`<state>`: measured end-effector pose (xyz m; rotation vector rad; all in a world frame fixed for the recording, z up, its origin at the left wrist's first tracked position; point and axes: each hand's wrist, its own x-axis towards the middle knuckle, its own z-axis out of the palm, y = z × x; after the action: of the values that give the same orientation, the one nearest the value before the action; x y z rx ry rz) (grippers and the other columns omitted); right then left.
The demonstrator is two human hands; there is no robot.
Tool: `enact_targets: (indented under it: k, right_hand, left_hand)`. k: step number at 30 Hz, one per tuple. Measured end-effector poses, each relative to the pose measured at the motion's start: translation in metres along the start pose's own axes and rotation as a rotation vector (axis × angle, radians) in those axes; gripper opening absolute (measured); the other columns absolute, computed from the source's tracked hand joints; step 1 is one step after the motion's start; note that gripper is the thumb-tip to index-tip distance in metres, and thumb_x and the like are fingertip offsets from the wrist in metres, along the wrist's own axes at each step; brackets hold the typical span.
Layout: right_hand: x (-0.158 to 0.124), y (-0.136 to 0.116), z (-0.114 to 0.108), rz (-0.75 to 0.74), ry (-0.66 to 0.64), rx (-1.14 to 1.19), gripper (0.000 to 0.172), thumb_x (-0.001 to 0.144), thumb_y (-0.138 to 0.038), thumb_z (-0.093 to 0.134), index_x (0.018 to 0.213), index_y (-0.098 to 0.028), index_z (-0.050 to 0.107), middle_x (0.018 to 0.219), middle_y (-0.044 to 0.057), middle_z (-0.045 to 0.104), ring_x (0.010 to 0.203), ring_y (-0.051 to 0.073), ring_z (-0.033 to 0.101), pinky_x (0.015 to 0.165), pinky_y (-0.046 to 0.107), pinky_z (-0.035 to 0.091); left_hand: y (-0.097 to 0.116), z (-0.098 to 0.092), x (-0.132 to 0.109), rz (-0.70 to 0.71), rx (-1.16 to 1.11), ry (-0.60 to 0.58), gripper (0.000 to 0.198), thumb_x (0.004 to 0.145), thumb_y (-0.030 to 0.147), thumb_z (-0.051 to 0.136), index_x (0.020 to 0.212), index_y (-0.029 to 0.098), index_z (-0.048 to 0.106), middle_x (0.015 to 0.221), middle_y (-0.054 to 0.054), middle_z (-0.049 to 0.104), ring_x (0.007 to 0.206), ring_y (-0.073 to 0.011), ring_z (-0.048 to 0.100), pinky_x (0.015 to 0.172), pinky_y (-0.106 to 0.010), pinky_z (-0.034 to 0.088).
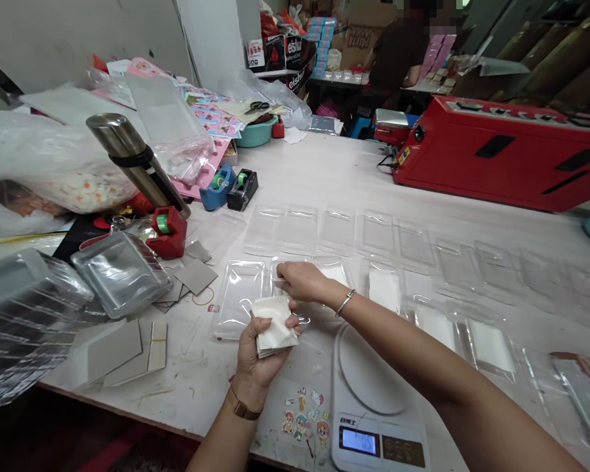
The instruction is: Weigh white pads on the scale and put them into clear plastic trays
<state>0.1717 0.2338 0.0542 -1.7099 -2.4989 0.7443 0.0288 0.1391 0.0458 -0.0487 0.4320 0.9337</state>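
My left hand [259, 351] is closed around a stack of white paper sheets [274, 321], held level over the near side of the clear trays. My right hand [302, 280] reaches into a clear plastic tray [278, 265] just beyond the stack, fingertips pinched together; what they hold is hidden. To its left lies another clear tray [239, 288] with nothing seen in it. White sheets lie in several trays to the right, such as this sheet [384, 288]. Below my right forearm sits a white digital scale [378, 387] with a lit display.
Small cartoon stickers [302, 419] lie near the front edge. Grey cardboard pieces [111, 354], a red tape dispenser [168, 233], stacked plastic trays [24, 314] and a steel flask [137, 160] crowd the left. A red machine [501, 154] stands back right; a person [396, 52] sits beyond.
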Motion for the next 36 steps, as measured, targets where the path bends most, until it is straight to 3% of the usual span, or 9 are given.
enact_targets:
  k: [6,10,13,18,21,24,29,33,36]
  right_hand:
    - [-0.018,0.011,-0.016,0.064,0.19,0.03,0.045,0.078,-0.026,0.073,0.119,-0.018,0.056,0.12,0.012,0.059,0.109,0.027,0.056,0.081,0.034,0.044]
    - [-0.058,0.022,-0.04,0.139,0.302,0.117,0.03,0.088,-0.034,0.064,0.114,-0.02,0.057,0.116,0.007,0.062,0.102,0.019,0.061,0.081,0.03,0.047]
    - [-0.11,0.024,-0.045,0.159,0.439,0.258,0.013,0.092,-0.028,0.057,0.102,-0.02,0.061,0.106,0.004,0.066,0.096,0.017,0.062,0.081,0.03,0.048]
    - [-0.22,0.0,-0.021,0.038,0.572,0.521,0.016,0.092,-0.032,0.058,0.104,-0.023,0.062,0.098,0.003,0.067,0.09,0.017,0.063,0.078,0.031,0.051]
    - [-0.275,-0.025,0.0,-0.03,0.571,0.453,0.026,0.091,-0.027,0.06,0.117,-0.024,0.059,0.109,0.007,0.064,0.103,0.02,0.06,0.088,0.038,0.051]
    - [-0.312,-0.044,0.021,0.025,0.59,0.371,0.026,0.091,-0.021,0.059,0.116,-0.024,0.062,0.107,0.008,0.063,0.1,0.021,0.06,0.084,0.039,0.053]
    - [-0.348,-0.056,0.048,0.094,0.683,0.394,0.027,0.09,-0.018,0.059,0.116,-0.025,0.061,0.108,0.009,0.063,0.101,0.022,0.06,0.082,0.038,0.055]
    - [-0.356,-0.062,0.059,0.109,0.773,0.386,0.014,0.092,-0.015,0.055,0.101,-0.023,0.061,0.098,0.007,0.064,0.097,0.021,0.061,0.08,0.037,0.053]
    - [-0.352,-0.064,0.063,0.08,0.853,0.283,0.012,0.09,-0.013,0.057,0.095,-0.022,0.061,0.089,0.005,0.064,0.085,0.02,0.061,0.072,0.035,0.051]
  left_hand:
    - [0.0,0.0,0.001,0.017,0.064,0.048,0.059,0.06,0.007,0.063,0.118,0.013,0.053,0.096,-0.012,0.059,0.07,-0.0153,0.053,0.069,-0.031,0.051]
    - [0.003,0.004,-0.006,0.026,0.109,0.034,0.063,0.058,0.006,0.063,0.119,0.011,0.052,0.095,-0.012,0.061,0.07,-0.0154,0.053,0.069,-0.03,0.051]
    - [-0.004,0.013,-0.023,0.027,0.17,-0.059,0.065,0.057,0.011,0.066,0.12,0.011,0.053,0.097,-0.011,0.061,0.07,-0.0149,0.051,0.068,-0.03,0.05]
    - [-0.06,0.022,-0.062,-0.175,0.259,-0.275,0.061,0.059,0.022,0.068,0.119,0.017,0.058,0.097,-0.007,0.062,0.069,-0.0136,0.052,0.07,-0.03,0.047]
    - [-0.107,0.014,-0.079,-0.386,0.319,-0.31,0.045,0.059,0.026,0.069,0.103,0.015,0.065,0.082,-0.005,0.063,0.068,-0.0146,0.055,0.068,-0.028,0.045]
    - [-0.142,0.004,-0.091,-0.528,0.377,-0.308,0.032,0.056,0.026,0.072,0.084,0.01,0.067,0.071,-0.006,0.061,0.066,-0.0154,0.056,0.066,-0.027,0.044]
    - [-0.164,0.004,-0.107,-0.561,0.411,-0.295,0.034,0.054,0.019,0.073,0.087,0.012,0.068,0.072,-0.004,0.061,0.06,-0.0122,0.053,0.059,-0.024,0.041]
    - [-0.168,0.003,-0.115,-0.552,0.493,-0.27,0.032,0.054,0.018,0.071,0.085,0.012,0.068,0.071,-0.003,0.06,0.06,-0.0126,0.052,0.054,-0.023,0.037]
    - [-0.167,-0.001,-0.117,-0.542,0.515,-0.247,0.053,0.054,0.018,0.071,0.106,0.013,0.066,0.074,-0.002,0.061,0.062,-0.0123,0.051,0.056,-0.023,0.036]
